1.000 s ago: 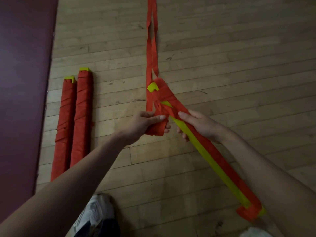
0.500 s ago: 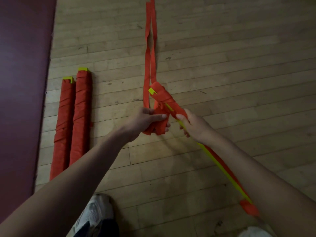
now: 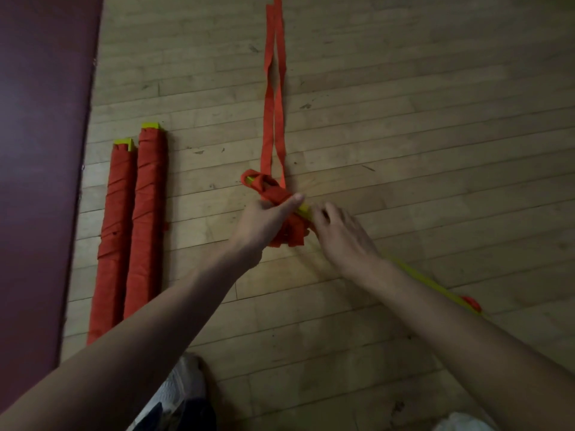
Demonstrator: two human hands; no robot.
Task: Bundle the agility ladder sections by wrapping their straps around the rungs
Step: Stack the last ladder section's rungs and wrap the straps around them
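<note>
A stack of yellow rungs (image 3: 435, 283) slants across the wooden floor from centre to lower right, its far end wound in orange strap (image 3: 273, 189). My left hand (image 3: 264, 222) grips the wrapped part, thumb on top, with a bunch of loose orange strap (image 3: 292, 234) hanging below it. My right hand (image 3: 342, 234) holds the rungs just behind, fingers curled over them. Two free strap lengths (image 3: 273, 98) run from the wrap away to the top edge.
Two finished bundles (image 3: 133, 228), fully wound in orange with yellow tips, lie side by side at the left beside a dark red mat (image 3: 40, 181). A white shoe (image 3: 183, 396) shows at the bottom centre, another (image 3: 460, 423) at the bottom right.
The rung stack has turned edge-on, so less yellow shows. Both hands have closed in on the wrapped end, and the strap is wound further round it.
</note>
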